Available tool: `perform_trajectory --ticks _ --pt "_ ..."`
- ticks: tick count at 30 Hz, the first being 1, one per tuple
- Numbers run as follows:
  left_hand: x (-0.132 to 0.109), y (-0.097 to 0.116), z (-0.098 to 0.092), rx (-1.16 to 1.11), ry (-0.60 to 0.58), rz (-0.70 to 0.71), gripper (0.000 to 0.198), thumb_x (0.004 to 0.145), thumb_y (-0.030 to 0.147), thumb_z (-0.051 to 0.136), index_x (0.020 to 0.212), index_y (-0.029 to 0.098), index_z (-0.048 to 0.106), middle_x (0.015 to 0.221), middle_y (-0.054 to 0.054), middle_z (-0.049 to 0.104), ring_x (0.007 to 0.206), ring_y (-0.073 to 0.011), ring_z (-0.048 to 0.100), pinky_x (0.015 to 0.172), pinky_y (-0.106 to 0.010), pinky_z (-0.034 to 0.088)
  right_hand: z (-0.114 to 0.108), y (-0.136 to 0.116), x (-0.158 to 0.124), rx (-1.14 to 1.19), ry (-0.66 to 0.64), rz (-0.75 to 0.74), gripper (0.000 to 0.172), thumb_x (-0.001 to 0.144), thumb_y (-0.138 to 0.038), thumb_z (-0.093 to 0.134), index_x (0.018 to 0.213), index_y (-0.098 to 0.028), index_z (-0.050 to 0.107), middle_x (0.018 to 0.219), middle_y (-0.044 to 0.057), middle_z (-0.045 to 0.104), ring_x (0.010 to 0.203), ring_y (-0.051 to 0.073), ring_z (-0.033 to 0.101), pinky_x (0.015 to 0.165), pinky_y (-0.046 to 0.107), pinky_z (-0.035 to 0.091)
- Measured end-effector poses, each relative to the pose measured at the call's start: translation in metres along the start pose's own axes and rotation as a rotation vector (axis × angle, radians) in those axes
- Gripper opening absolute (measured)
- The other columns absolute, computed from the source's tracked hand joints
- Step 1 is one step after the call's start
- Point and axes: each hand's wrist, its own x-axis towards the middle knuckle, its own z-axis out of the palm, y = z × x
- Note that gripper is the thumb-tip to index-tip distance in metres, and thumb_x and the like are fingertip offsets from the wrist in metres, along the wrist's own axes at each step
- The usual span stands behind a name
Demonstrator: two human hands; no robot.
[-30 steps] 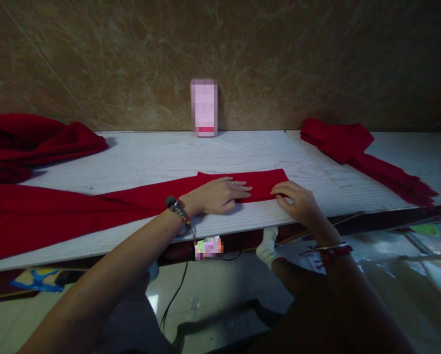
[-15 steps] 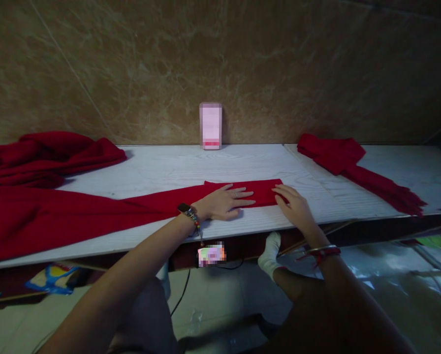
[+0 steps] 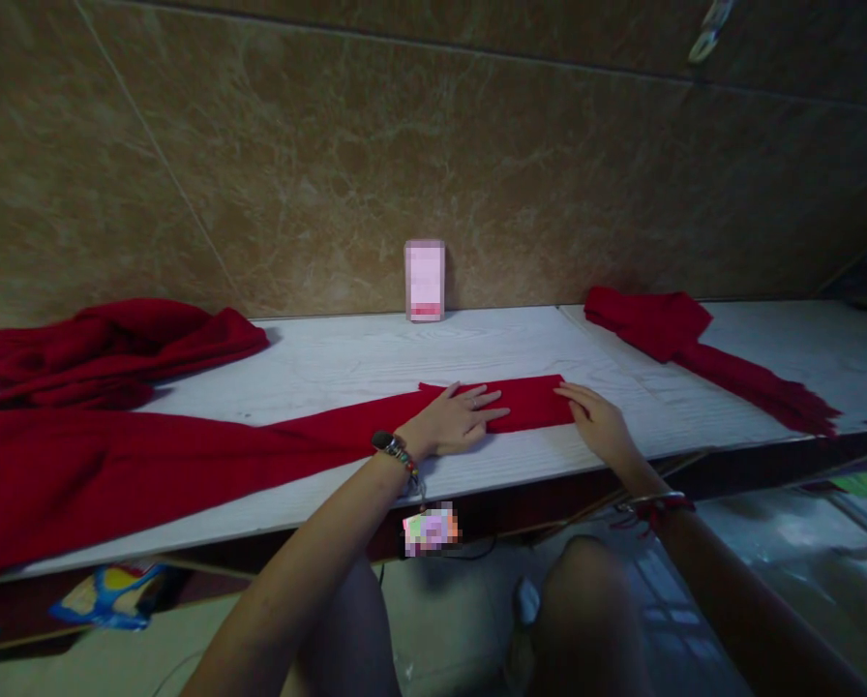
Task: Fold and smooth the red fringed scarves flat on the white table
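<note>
A long red scarf (image 3: 324, 426) lies along the white table, narrowing into a folded flat strip under my hands. My left hand (image 3: 457, 423) rests flat on this strip, fingers spread and pointing right. At the strip's right end is my right hand (image 3: 599, 423); its fingertips touch the folded edge, with the thumb held apart from the fingers. To the right, a folded red scarf (image 3: 647, 324) with a fringed end lies on the tabletop. More red cloth (image 3: 129, 344) is heaped at the left, partly beyond the spread scarf.
A phone (image 3: 425, 281) with a blurred screen leans upright against the brown marbled wall (image 3: 295, 174). The white tabletop (image 3: 332, 344) is a narrow board. Below its front edge are a blurred bright device (image 3: 432, 530), a blue-and-yellow packet (image 3: 118, 595) and my legs.
The view has tilted up, so the table sits lower and more wall shows. My knee has come into view where a white-socked foot was. My hands remain on the scarf.
</note>
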Motion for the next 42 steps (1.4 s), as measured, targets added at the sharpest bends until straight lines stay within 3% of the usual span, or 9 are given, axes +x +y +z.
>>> perform_trajectory --ticks 6,13,19,25,29,33,36,40,42 --pt "-0.001 0.002 -0.001 0.019 -0.023 0.028 0.046 0.093 0.030 0.032 0.138 0.026 0.040 0.151 -0.006 0.028 0.140 -0.0258 0.022 0.110 -0.057 0.017 0.002 -0.016 0.014 -0.096 0.051 -0.035 0.035 0.084 -0.020 0.039 0.104 -0.020 0.068 0.115 0.012 0.066 0.110 0.026 0.059 0.098 0.051 0.044" --pt "-0.003 0.000 0.002 0.018 0.009 0.051 0.045 0.092 0.030 0.034 0.137 0.027 0.042 0.151 -0.006 0.028 0.139 -0.0269 0.024 0.110 -0.058 0.018 0.023 -0.049 0.027 -0.242 -0.268 -0.224 0.039 0.090 -0.027 0.038 0.124 -0.022 0.057 0.132 0.012 0.056 0.124 0.027 0.049 0.098 0.053 0.042" --pt "-0.005 0.002 0.001 0.025 0.000 0.039 0.045 0.093 0.032 0.034 0.137 0.027 0.041 0.152 -0.006 0.027 0.140 -0.0259 0.023 0.111 -0.056 0.017 0.019 -0.035 0.024 -0.305 -0.317 -0.299 0.043 0.092 -0.025 0.031 0.130 -0.021 0.051 0.134 0.013 0.054 0.124 0.026 0.049 0.098 0.053 0.041" --pt "-0.006 -0.008 0.002 0.024 0.049 -0.077 0.046 0.096 0.043 0.029 0.138 0.027 0.041 0.150 -0.006 0.031 0.139 -0.0247 0.026 0.110 -0.054 0.021 0.017 -0.012 0.041 -0.352 -0.350 -0.277 0.045 0.091 -0.026 0.031 0.130 -0.018 0.052 0.134 0.013 0.055 0.124 0.028 0.050 0.099 0.053 0.040" --pt "-0.007 -0.016 0.003 0.031 0.048 -0.148 0.048 0.097 0.043 0.026 0.140 0.026 0.037 0.151 -0.007 0.029 0.139 -0.0247 0.024 0.109 -0.050 0.023 0.018 0.008 0.052 -0.301 -0.379 -0.275 0.046 0.091 -0.027 0.029 0.132 -0.024 0.049 0.136 0.008 0.054 0.126 0.025 0.048 0.101 0.052 0.039" --pt "-0.007 -0.017 0.004 0.042 0.041 -0.147 0.048 0.097 0.043 0.027 0.141 0.027 0.036 0.153 -0.006 0.025 0.140 -0.0247 0.021 0.111 -0.049 0.020 0.015 0.015 0.067 -0.268 -0.526 -0.208 0.046 0.089 -0.029 0.034 0.132 -0.026 0.050 0.138 0.008 0.052 0.127 0.026 0.046 0.101 0.054 0.038" --pt "-0.006 -0.016 0.005 0.044 0.039 -0.152 0.048 0.096 0.042 0.027 0.141 0.027 0.036 0.153 -0.006 0.025 0.140 -0.0242 0.021 0.111 -0.048 0.019 0.016 -0.002 0.081 -0.265 -0.581 -0.139 0.045 0.087 -0.031 0.040 0.130 -0.026 0.052 0.137 0.008 0.052 0.127 0.029 0.045 0.103 0.057 0.035" --pt "-0.005 -0.016 0.005 0.045 0.037 -0.165 0.049 0.096 0.043 0.027 0.141 0.026 0.036 0.153 -0.006 0.024 0.140 -0.0240 0.020 0.112 -0.047 0.018 0.033 -0.044 0.084 -0.170 -0.413 -0.196 0.045 0.091 -0.032 0.034 0.135 -0.027 0.047 0.142 0.007 0.047 0.133 0.027 0.038 0.105 0.058 0.031" --pt "-0.005 -0.016 0.005 0.040 0.038 -0.174 0.049 0.096 0.043 0.027 0.142 0.025 0.035 0.153 -0.006 0.024 0.141 -0.0232 0.020 0.112 -0.045 0.017 0.045 -0.062 0.078 -0.166 -0.391 -0.189 0.045 0.092 -0.030 0.034 0.135 -0.025 0.047 0.142 0.009 0.046 0.132 0.028 0.038 0.104 0.060 0.031"
